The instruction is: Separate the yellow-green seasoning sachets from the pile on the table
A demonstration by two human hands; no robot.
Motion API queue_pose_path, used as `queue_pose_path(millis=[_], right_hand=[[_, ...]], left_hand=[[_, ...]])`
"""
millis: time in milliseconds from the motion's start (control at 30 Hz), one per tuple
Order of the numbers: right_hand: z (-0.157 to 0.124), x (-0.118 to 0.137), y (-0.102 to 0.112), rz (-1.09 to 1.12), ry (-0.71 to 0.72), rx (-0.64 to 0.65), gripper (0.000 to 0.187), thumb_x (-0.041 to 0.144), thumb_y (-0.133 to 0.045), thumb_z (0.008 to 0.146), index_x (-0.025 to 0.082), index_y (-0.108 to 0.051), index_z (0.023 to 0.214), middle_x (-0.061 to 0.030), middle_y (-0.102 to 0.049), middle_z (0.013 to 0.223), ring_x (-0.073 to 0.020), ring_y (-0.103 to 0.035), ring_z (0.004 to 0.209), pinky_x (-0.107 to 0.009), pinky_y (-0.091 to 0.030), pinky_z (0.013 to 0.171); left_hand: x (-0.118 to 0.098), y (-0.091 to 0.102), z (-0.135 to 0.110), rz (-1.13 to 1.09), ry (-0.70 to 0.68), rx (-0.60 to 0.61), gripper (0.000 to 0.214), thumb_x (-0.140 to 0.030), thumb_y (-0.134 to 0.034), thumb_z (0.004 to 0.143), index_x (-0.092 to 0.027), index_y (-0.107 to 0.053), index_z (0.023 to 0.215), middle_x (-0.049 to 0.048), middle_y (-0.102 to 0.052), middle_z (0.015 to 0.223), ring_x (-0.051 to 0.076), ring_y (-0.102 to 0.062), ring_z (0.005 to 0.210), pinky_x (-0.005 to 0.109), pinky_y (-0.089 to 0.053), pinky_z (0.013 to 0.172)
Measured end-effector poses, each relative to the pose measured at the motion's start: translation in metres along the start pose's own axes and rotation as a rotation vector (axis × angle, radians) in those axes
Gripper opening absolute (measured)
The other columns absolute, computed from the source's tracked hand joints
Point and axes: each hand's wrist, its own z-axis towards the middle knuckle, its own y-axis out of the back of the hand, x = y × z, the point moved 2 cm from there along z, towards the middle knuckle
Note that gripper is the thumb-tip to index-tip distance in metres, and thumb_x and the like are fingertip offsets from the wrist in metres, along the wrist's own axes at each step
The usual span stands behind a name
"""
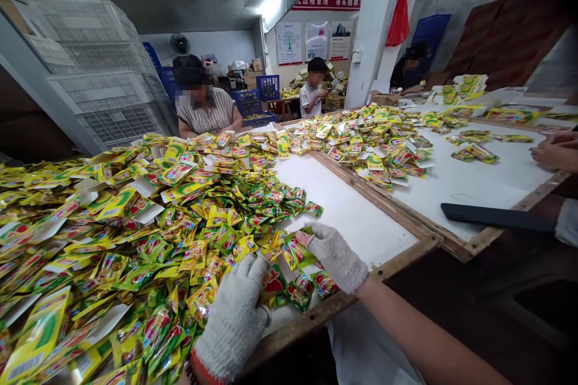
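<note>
My left hand [237, 310], in a knitted white glove with bare fingertips, is at the front edge of a big heap of candy-like packets and small cartons. Its fingers curl by a red and green packet [273, 281]; what they grip is hidden. My right hand [338, 257], in a matching glove, pinches a shiny green and yellow packet [295, 251] between thumb and fingers. A pale carton flap seems to show between the hands. Loose green packets [300, 292] lie just below, near the wooden table edge. Yellow flat cartons [115, 203], some with open flaps, are mixed through the heap.
A wooden rim [361, 183] divides my white tabletop [343, 204] from another. More cartons [374, 138] are piled there, beside a dark flat object [492, 216]. Another person's hands [557, 150] are at right. Several people sit around. White crates [103, 66] are stacked at left.
</note>
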Motion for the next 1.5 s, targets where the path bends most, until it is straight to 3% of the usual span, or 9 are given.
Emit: queue_pose_path(millis=[233,400,533,667,833,1000,1167,1300,1500], right_hand=[[-0.011,-0.007,-0.009,-0.225,0.208,-0.277,0.040,0.054,-0.047,0.080,0.016,-0.058,0.084,-0.0021,-0.061,0.080,-0.0048,-0.050,0.070,-0.016,-0.042,0.067],[-0.018,-0.012,-0.002,-0.295,0.212,-0.065,0.037,0.049,-0.047,0.081,0.021,-0.062,0.099,-0.0014,-0.065,0.095,-0.0078,-0.056,0.084,-0.019,-0.043,0.078],[-0.014,-0.004,0.006,-0.493,0.255,0.104,0.031,0.045,-0.049,0.081,0.019,-0.065,0.088,-0.0005,-0.065,0.087,-0.0066,-0.053,0.076,-0.018,-0.038,0.070],[-0.008,0.002,0.007,-0.685,0.369,0.041,0.027,0.040,-0.048,0.083,0.020,-0.065,0.086,-0.0003,-0.066,0.087,-0.0062,-0.052,0.074,-0.018,-0.035,0.068],[-0.009,-0.011,-0.015,-0.894,0.496,-0.157,0.033,0.041,-0.037,0.088,0.021,-0.063,0.093,-0.0042,-0.064,0.093,-0.0106,-0.055,0.084,-0.022,-0.036,0.074],[-0.015,-0.014,-0.014,-0.775,0.341,-0.044,0.026,0.035,-0.040,0.086,0.019,-0.060,0.090,-0.0018,-0.064,0.085,-0.0057,-0.051,0.072,-0.018,-0.033,0.066],[-0.016,-0.010,0.004,-0.675,0.154,0.052,0.024,0.034,-0.052,0.076,0.013,-0.049,0.065,0.0027,-0.050,0.063,-0.0004,-0.035,0.058,-0.015,-0.023,0.056],[-0.013,-0.013,-0.001,-0.562,0.011,0.164,0.029,0.041,-0.046,0.078,0.014,-0.045,0.067,0.0041,-0.042,0.053,0.0003,-0.035,0.047,-0.015,-0.021,0.050],[-0.017,-0.003,-0.003,-0.705,0.193,0.024,0.023,0.034,-0.049,0.077,0.013,-0.052,0.067,0.0011,-0.052,0.063,-0.0007,-0.034,0.059,-0.017,-0.022,0.060]], left_hand=[[0.008,-0.019,0.001,-0.094,-0.001,-0.150,0.063,-0.031,-0.055,0.068,-0.024,-0.044,0.129,0.0036,-0.047,0.135,0.015,-0.047,0.126,0.028,-0.044,0.110],[0.005,-0.009,0.000,-0.142,0.048,-0.032,0.063,-0.026,-0.052,0.068,-0.028,-0.043,0.131,-0.0006,-0.042,0.140,0.014,-0.041,0.132,0.032,-0.040,0.117],[0.002,-0.011,-0.001,-0.031,-0.090,-0.147,0.061,-0.017,-0.050,0.068,-0.033,-0.047,0.127,-0.0014,-0.048,0.134,0.014,-0.046,0.127,0.032,-0.047,0.111],[0.001,-0.020,0.000,0.064,-0.227,-0.255,0.057,-0.016,-0.049,0.069,-0.033,-0.050,0.123,-0.0012,-0.055,0.127,0.014,-0.053,0.117,0.031,-0.053,0.102],[0.004,-0.026,0.005,0.010,-0.121,-0.105,0.063,-0.018,-0.050,0.067,-0.027,-0.046,0.129,-0.0016,-0.046,0.138,0.014,-0.046,0.129,0.032,-0.048,0.111],[0.007,-0.032,0.004,-0.018,-0.005,-0.113,0.063,-0.020,-0.049,0.068,-0.026,-0.044,0.130,-0.0011,-0.043,0.140,0.013,-0.044,0.130,0.033,-0.046,0.112],[0.001,-0.030,0.001,0.119,-0.158,-0.298,0.066,-0.011,-0.047,0.062,-0.030,-0.048,0.125,-0.0019,-0.053,0.127,0.012,-0.051,0.117,0.031,-0.052,0.102],[-0.001,-0.026,-0.001,0.232,-0.260,-0.440,0.068,-0.009,-0.047,0.058,-0.026,-0.049,0.124,-0.0001,-0.057,0.119,0.013,-0.053,0.109,0.030,-0.056,0.093],[0.000,-0.027,-0.003,0.245,-0.324,-0.456,0.066,-0.014,-0.052,0.061,-0.024,-0.046,0.126,-0.0002,-0.054,0.125,0.011,-0.049,0.116,0.023,-0.054,0.096]])
